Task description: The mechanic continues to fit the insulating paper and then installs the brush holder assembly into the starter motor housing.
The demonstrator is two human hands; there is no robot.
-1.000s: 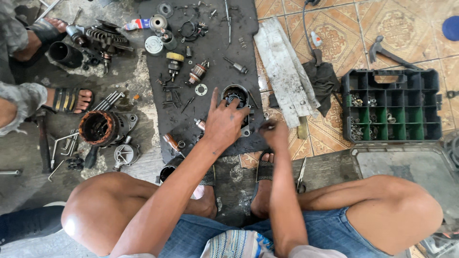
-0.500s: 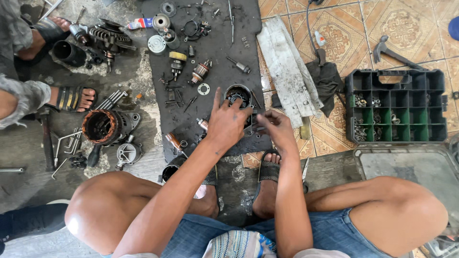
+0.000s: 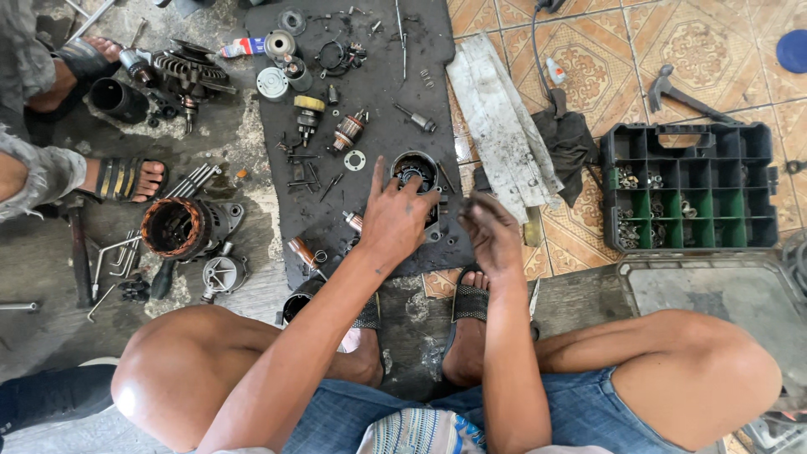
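The left hand (image 3: 395,220) rests spread on the round motor housing (image 3: 418,172), which sits on the black mat (image 3: 382,92) on the floor. The right hand (image 3: 492,231) hovers just right of the housing, fingertips pressed together; whether they pinch anything, I cannot tell. Small screws (image 3: 304,164) and a washer (image 3: 355,160) lie loose left of the housing. A sweep of the forearm could scatter them, and the housing could tip.
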